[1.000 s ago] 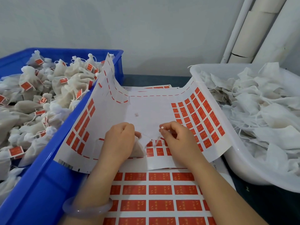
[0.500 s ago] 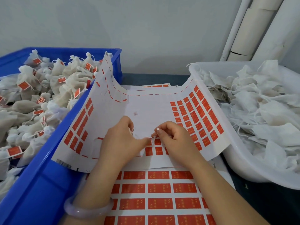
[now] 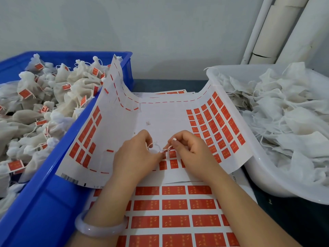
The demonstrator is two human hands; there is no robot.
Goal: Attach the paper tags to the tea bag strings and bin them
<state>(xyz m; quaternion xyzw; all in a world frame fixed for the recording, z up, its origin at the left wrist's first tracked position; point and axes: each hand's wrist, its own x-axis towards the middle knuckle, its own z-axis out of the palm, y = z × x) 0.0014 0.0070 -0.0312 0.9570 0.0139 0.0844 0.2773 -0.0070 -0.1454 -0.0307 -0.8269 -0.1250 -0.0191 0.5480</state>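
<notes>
Your two hands meet over the middle of a partly used tag sheet (image 3: 160,113). Its left edge curls up against a blue bin and its right edge against a white tub.

Your left hand (image 3: 135,157) lies knuckles up with its fingers curled under. Its thumb and forefinger pinch one end of a thin white tea bag string (image 3: 166,149). Your right hand (image 3: 192,150) also has curled fingers, and its thumb and forefinger pinch the other end, just beside the left thumb. The string runs between the two pinches, just above the sheet. The tea bag itself can't be made out.

Red tags (image 3: 222,129) remain in rows on the sheet's right side, with fewer on its left. A full tag sheet (image 3: 174,205) lies flat underneath, nearer to you, below your forearms.

The blue bin (image 3: 53,175) on your left is heaped with tagged tea bags (image 3: 76,86). The white tub (image 3: 258,175) on your right holds a pile of untagged tea bags (image 3: 284,113). A pale bangle (image 3: 99,229) circles your left wrist. White pipes (image 3: 267,32) stand against the wall behind the tub.
</notes>
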